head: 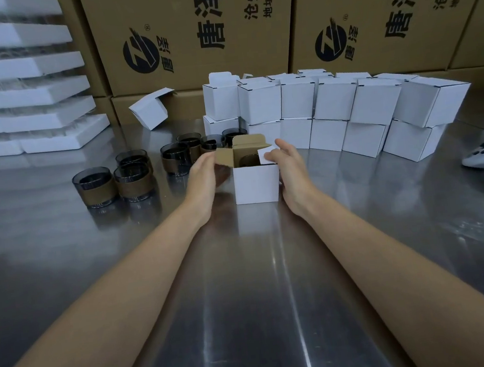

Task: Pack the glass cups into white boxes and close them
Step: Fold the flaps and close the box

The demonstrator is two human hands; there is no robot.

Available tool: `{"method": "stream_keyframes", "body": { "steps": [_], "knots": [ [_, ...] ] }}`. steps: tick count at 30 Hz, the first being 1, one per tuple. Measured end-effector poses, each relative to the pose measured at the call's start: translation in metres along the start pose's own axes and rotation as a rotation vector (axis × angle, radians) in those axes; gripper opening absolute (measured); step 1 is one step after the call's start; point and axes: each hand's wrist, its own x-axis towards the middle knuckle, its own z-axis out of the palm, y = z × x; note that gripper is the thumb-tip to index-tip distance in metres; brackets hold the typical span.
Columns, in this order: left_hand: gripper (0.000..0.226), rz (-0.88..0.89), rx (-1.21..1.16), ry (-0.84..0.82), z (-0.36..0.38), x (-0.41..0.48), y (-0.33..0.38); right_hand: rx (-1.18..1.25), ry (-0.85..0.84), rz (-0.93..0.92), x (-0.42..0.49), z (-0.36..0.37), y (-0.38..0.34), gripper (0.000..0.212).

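White square cardboard box (254,183) sits upright on the steel desk (244,272), dead centre before me, dark glass cup (247,160) already inside. My left fingers (206,159) pinch the left side flap (223,157), right fingers (272,158) pinch the right side flap (266,154); both fold inward next, I reckon.

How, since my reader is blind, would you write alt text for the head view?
The left hand and right hand hold the flaps of an open white box with a glass cup inside, on a metal table. More cups stand left; closed white boxes are stacked behind.
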Motion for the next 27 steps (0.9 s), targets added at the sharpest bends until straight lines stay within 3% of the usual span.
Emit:
{"method": "stream_keyframes", "body": {
  "steps": [7, 12, 15, 19, 21, 24, 27],
  "knots": [
    [0.022, 0.353, 0.367, -0.221, 0.004, -0.009, -0.005, -0.090, 0.002, 0.002, -0.001, 0.000, 0.000, 0.053],
    [0.025, 0.214, 0.338, -0.195, 0.007, -0.005, -0.002, -0.068, -0.018, -0.011, -0.003, 0.001, -0.004, 0.055],
    [0.029, 0.118, 0.192, -0.204, 0.012, -0.008, 0.000, -0.018, -0.032, -0.017, -0.003, 0.000, -0.003, 0.056],
    [0.069, 0.090, 0.034, -0.158, 0.013, -0.005, 0.003, 0.034, -0.050, -0.041, -0.004, -0.001, -0.005, 0.057],
    [0.076, 0.100, 0.002, -0.165, 0.014, -0.004, 0.003, 0.062, -0.062, -0.040, -0.005, -0.002, -0.006, 0.053],
    [0.065, 0.084, -0.044, -0.160, 0.012, -0.006, 0.005, 0.088, -0.081, -0.042, -0.005, -0.003, -0.008, 0.033],
    [0.029, 0.126, 0.089, -0.160, 0.012, -0.008, 0.004, 0.082, -0.085, -0.023, -0.004, -0.004, -0.006, 0.018]
  ]
}}
